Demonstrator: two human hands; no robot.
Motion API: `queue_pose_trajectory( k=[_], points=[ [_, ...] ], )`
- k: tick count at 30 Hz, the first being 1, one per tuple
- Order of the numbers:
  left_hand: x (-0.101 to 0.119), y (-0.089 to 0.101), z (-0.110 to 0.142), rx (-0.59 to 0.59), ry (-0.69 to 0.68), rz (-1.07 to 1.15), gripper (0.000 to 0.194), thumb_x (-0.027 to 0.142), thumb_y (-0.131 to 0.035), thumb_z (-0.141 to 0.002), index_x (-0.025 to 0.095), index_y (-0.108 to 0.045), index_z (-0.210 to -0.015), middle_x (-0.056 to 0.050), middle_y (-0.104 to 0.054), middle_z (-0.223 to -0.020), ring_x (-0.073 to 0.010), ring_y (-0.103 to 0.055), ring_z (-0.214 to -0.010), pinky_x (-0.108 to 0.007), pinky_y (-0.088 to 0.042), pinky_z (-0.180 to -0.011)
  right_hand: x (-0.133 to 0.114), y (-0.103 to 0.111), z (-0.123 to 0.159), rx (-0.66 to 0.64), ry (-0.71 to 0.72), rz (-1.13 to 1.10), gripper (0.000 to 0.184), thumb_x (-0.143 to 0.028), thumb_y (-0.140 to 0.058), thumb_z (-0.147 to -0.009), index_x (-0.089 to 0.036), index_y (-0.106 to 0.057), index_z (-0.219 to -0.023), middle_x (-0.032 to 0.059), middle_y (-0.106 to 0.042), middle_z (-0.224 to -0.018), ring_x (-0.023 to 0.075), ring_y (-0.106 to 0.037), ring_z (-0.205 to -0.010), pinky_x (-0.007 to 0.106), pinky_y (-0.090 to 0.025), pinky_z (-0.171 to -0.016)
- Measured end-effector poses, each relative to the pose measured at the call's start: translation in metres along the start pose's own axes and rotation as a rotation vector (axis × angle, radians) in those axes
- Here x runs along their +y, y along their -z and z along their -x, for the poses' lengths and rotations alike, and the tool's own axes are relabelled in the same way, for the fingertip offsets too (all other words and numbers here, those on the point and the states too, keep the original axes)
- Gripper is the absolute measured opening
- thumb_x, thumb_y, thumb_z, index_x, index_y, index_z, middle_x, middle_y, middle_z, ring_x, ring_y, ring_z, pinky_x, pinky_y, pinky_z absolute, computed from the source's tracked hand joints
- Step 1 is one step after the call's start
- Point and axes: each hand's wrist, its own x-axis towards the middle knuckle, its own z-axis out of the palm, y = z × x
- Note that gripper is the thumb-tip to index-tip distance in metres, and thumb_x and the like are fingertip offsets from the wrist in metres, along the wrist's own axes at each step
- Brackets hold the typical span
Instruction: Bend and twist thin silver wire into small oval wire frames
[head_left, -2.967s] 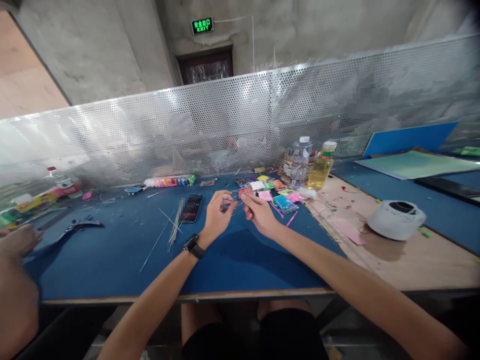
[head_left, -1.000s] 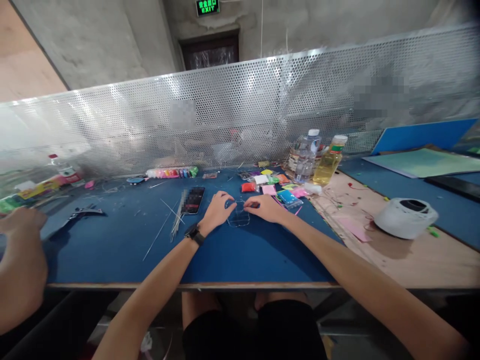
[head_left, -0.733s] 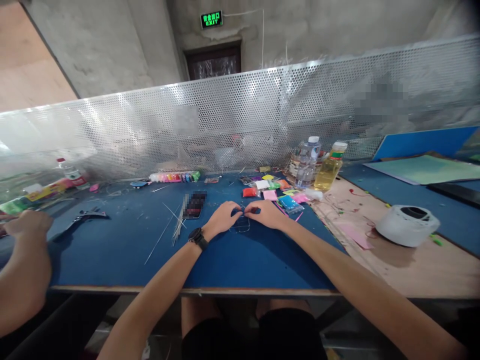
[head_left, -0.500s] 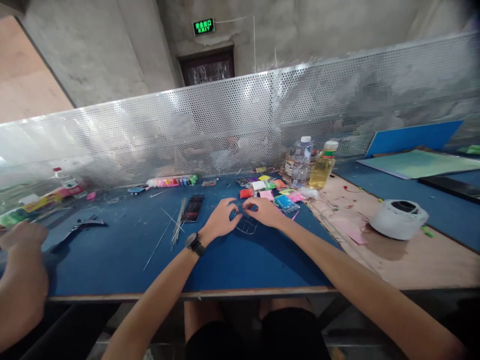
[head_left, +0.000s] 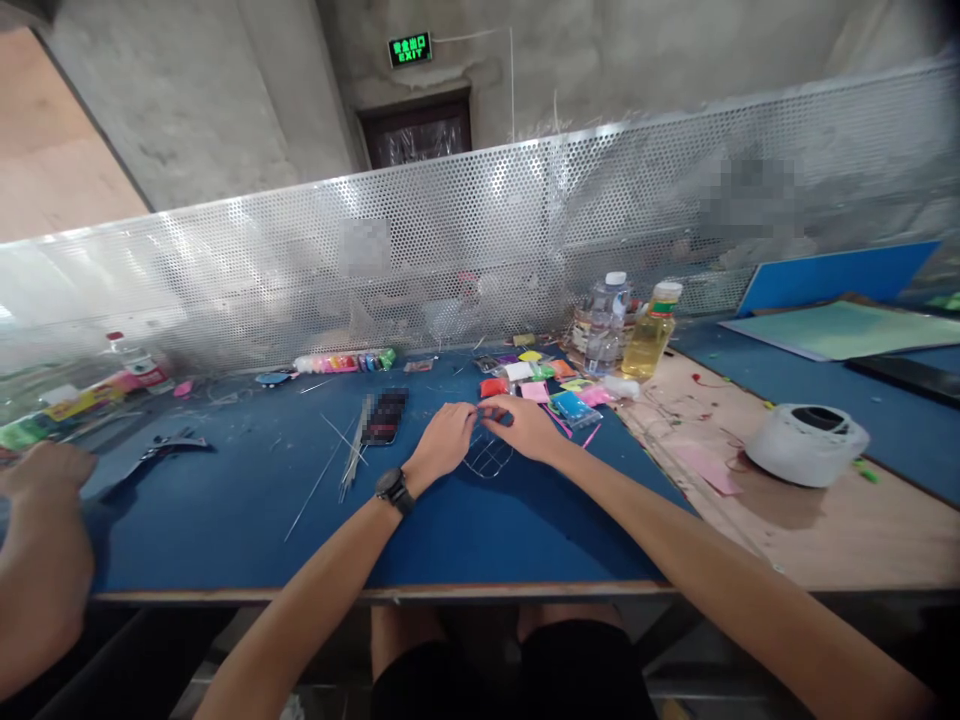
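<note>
A thin wire grid frame (head_left: 489,460) hangs over the blue tabletop, just below my fingertips. My left hand (head_left: 445,438) has its fingers closed at the upper edge of this wire piece, and a dark watch is on that wrist. My right hand (head_left: 519,425) pinches the wire from the other side, thumb and forefinger together. Both sets of fingertips almost meet. Exactly where each finger grips is too small to make out. Left of my hands lie a phone (head_left: 385,416) and a bundle of straight wires (head_left: 352,455).
Colourful clay packets (head_left: 536,375) lie beyond my right hand, near a water bottle (head_left: 606,325) and a yellow liquid bottle (head_left: 651,332). A white round container (head_left: 806,445) stands at right. Another person's hand (head_left: 49,470) rests at far left, near pliers (head_left: 169,448).
My left hand has turned over, its fingers now folded close to the right hand's fingertips. More of the wire grid shows below the hands. The view has shifted slightly.
</note>
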Motion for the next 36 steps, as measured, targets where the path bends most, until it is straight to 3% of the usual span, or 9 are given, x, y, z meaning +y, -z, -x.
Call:
queue_pose_trajectory(
  k=[4,8,11,19,26,36],
  points=[
    [0.001,0.001,0.001,0.041,-0.003,0.049,0.035,0.029,-0.026,-0.101,0.021,-0.057,-0.115,-0.009,-0.065,-0.112,-0.0214,-0.059,-0.105,-0.039,-0.047,-0.095,-0.004,0.000,0.000,0.061,-0.008,0.068,0.022,-0.033,-0.057,-0.090,-0.024,-0.071,-0.106,0.0047,-0.073,-0.104,0.0189,-0.068,-0.087,0.031,-0.051,-0.076],
    [-0.001,0.002,0.003,0.110,0.019,0.115,0.038,0.030,-0.025,-0.102,0.021,-0.053,-0.126,-0.009,-0.062,-0.124,-0.0205,-0.056,-0.116,-0.040,-0.045,-0.102,-0.010,0.000,0.001,0.003,-0.109,0.005,0.031,-0.042,-0.049,-0.094,-0.021,-0.072,-0.092,0.0055,-0.075,-0.083,0.0176,-0.068,-0.066,0.028,-0.049,-0.062],
    [0.000,0.002,0.003,0.121,0.029,0.135,0.037,0.029,-0.026,-0.102,0.020,-0.052,-0.125,-0.009,-0.062,-0.125,-0.0200,-0.056,-0.118,-0.040,-0.044,-0.103,-0.015,0.000,0.002,-0.047,-0.117,-0.071,0.034,-0.041,-0.044,-0.097,-0.020,-0.070,-0.091,0.0042,-0.074,-0.079,0.0153,-0.066,-0.057,0.026,-0.047,-0.056],
    [0.007,0.011,0.001,0.249,0.011,0.127,0.016,0.027,-0.044,-0.097,0.021,-0.055,-0.107,-0.008,-0.061,-0.125,-0.0197,-0.054,-0.120,-0.039,-0.043,-0.104,-0.023,0.003,0.003,0.055,-0.013,0.071,0.029,-0.035,-0.044,-0.098,-0.021,-0.069,-0.101,0.0036,-0.073,-0.081,0.0181,-0.067,-0.071,0.029,-0.048,-0.068],
    [0.005,0.013,-0.001,0.338,-0.004,0.128,0.012,0.023,-0.049,-0.094,0.021,-0.058,-0.101,-0.008,-0.063,-0.118,-0.0198,-0.055,-0.116,-0.041,-0.043,-0.104,-0.022,-0.001,0.004,0.078,0.067,0.086,0.035,-0.027,-0.041,-0.098,-0.021,-0.059,-0.127,0.0092,-0.068,-0.118,0.0228,-0.065,-0.102,0.036,-0.050,-0.089],
    [0.006,0.017,-0.005,0.454,0.094,0.250,0.006,0.022,-0.057,-0.087,0.021,-0.059,-0.092,-0.008,-0.064,-0.111,-0.0207,-0.059,-0.108,-0.042,-0.046,-0.098,-0.022,0.001,0.005,0.087,0.052,0.161,0.034,-0.029,-0.043,-0.098,-0.028,-0.062,-0.126,0.0047,-0.068,-0.118,0.0234,-0.065,-0.103,0.038,-0.052,-0.090]
  ],
)
